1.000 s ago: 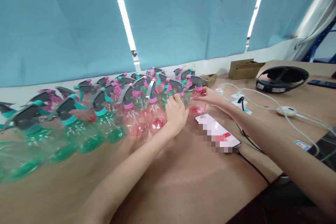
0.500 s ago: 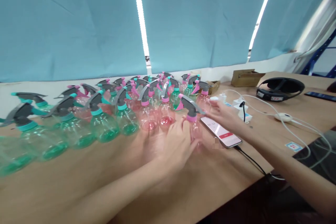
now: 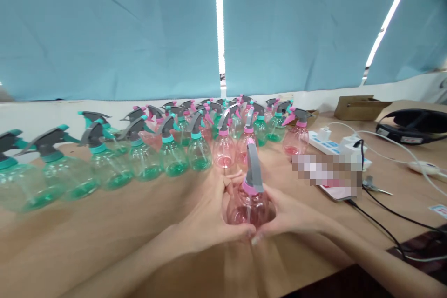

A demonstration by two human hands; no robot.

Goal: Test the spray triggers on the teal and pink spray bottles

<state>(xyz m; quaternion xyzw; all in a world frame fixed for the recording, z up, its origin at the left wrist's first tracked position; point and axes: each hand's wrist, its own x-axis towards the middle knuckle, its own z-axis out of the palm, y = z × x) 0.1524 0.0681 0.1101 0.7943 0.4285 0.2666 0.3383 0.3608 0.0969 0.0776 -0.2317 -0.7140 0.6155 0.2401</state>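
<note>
A clear pink spray bottle [image 3: 248, 207] with a grey trigger head and pink collar stands upright between my hands. From the left, my left hand [image 3: 220, 216] wraps round its body, thumb across the near side. On the other side my right hand [image 3: 288, 212] grips it too, and the two thumb tips almost meet in front. Just beyond the held bottle are two more pink spray bottles [image 3: 224, 150]. Green spray bottles [image 3: 174, 160] line up to the left, with several more pink and green ones behind them.
To the right lie a phone [image 3: 337, 192], partly blurred out, and a white power strip [image 3: 323, 143] with plugs and cables. Keys [image 3: 375, 186] rest beside the phone. A cardboard box [image 3: 361, 108] and a black headset [image 3: 412, 125] sit at the back right. A blue curtain [image 3: 157, 32] hangs behind.
The pink spray bottle has come nearer to me, in front of the row. My right hand has moved left from beside the phone onto the bottle. The view has turned left.
</note>
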